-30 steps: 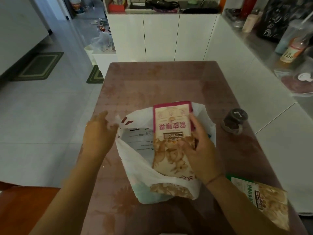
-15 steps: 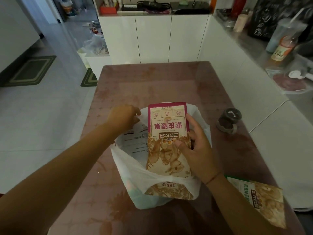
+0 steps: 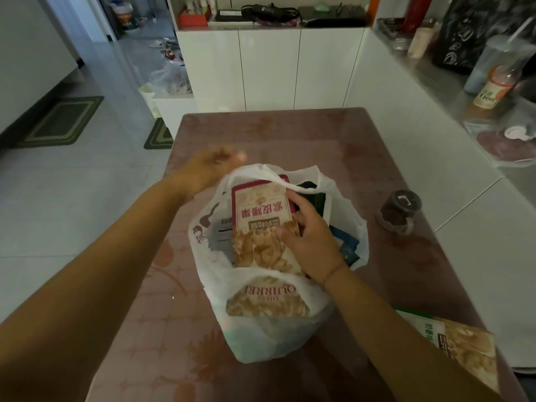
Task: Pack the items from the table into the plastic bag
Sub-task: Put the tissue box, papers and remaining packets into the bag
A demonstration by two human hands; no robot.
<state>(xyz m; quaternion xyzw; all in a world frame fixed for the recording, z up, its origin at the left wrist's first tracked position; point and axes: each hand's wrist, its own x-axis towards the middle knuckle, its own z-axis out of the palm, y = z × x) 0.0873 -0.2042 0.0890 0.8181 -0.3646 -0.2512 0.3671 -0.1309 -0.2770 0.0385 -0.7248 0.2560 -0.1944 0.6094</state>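
inside the white bag (image 3: 269, 343) on the bench (image 3: 275, 134), the right grip (image 3: 307, 242) holds a snack pack (image 3: 261, 224); the left grip (image 3: 206, 169) (too blurry) i cannot tell.

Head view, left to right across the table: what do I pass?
From the left: left hand → pink-topped snack packet in the plastic bag → right hand gripping that packet → dark round container → green-topped snack packet.
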